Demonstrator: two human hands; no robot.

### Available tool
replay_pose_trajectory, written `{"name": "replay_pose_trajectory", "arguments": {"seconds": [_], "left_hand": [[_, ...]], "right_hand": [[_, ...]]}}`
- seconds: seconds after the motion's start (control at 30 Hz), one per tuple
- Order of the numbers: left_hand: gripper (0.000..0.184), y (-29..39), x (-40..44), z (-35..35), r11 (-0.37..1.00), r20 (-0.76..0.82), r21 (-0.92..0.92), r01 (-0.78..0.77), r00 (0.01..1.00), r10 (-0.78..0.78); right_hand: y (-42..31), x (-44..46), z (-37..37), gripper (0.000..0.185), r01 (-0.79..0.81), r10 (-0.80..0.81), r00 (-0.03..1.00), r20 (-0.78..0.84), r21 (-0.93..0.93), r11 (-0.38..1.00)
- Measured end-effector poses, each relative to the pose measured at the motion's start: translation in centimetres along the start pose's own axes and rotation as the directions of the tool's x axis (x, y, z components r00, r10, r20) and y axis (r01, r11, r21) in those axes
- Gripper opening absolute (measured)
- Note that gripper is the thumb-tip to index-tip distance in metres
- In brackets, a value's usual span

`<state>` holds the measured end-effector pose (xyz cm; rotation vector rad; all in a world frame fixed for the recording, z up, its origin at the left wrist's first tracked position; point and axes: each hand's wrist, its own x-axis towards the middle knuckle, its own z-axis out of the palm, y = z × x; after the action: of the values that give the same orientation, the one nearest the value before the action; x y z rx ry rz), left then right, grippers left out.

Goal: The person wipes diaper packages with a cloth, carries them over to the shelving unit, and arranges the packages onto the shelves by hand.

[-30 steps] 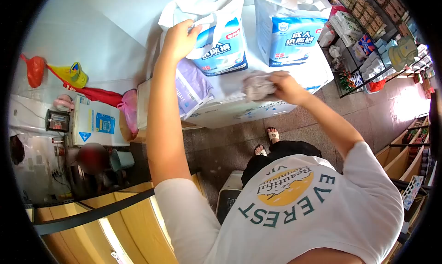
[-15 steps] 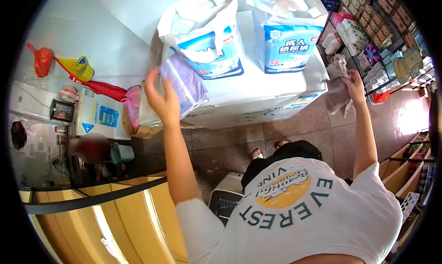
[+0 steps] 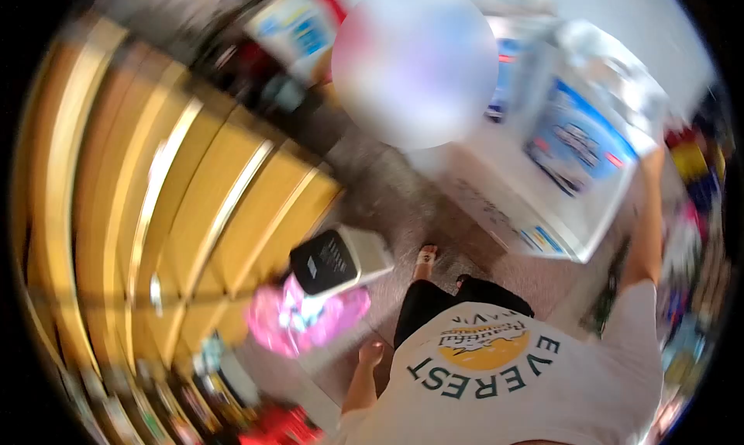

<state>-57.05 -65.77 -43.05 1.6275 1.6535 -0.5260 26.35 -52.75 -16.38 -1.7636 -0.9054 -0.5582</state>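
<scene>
My left hand (image 3: 371,353) hangs low beside my shirt, above the floor near a pink plastic bag (image 3: 267,321); its fingers are too small and smeared to read. My right hand (image 3: 652,163) is raised at the right, by the edge of a white carrier bag (image 3: 620,77) holding a blue adult diaper pack (image 3: 577,146). Blur hides its fingers and whether it grips anything. The bag stands on a white chest (image 3: 504,205). A second blue pack (image 3: 502,77) shows partly beside it, behind a round blurred patch.
A bin with a black lid (image 3: 325,260) stands on the tiled floor (image 3: 372,174) by the pink bag. Light wooden shelving (image 3: 194,212) fills the left. A red item (image 3: 279,426) lies at the bottom. Blurred goods (image 3: 686,158) line the right edge.
The view has swung, so the chest sits further right and the bin and pink bag show. My left hand has left the purple package and dropped to my side. The greyish cloth is no longer visible.
</scene>
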Motion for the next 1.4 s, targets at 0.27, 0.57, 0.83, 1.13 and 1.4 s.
{"name": "replay_pose_trajectory", "arguments": {"seconds": [0.27,0.57,0.83,1.13,1.4], "left_hand": [[0.023,11.3,-10.9,5.0,0.679,-0.244,-0.711,0.18,0.844,-0.478],[0.039,11.6,-19.5,21.3,0.419,0.089,-0.687,0.594,0.64,-0.763],[0.041,5.8,-15.4,33.9,0.474,0.183,-0.737,0.482,0.817,-0.546],[0.032,-9.6,-16.4,12.6,0.33,-0.161,-0.919,0.215,0.56,-0.813],[0.032,-17.1,-18.0,9.4,0.146,-0.115,-0.988,0.045,0.415,-0.902]], "right_hand": [[4.7,-8.5,12.3,0.032,0.064,-0.018,0.919,0.394,-0.105,0.992],[1.2,-20.9,11.0,0.023,0.246,-0.073,0.749,0.658,-0.174,0.953],[-5.4,-34.8,9.8,0.019,0.475,0.047,0.13,0.99,-0.104,0.874],[-17.8,-50.2,17.2,0.02,0.612,-0.241,-0.743,0.624,0.78,0.132],[-45.3,-61.0,15.1,0.02,-0.028,-0.238,-0.735,0.634,0.322,0.946]]}}
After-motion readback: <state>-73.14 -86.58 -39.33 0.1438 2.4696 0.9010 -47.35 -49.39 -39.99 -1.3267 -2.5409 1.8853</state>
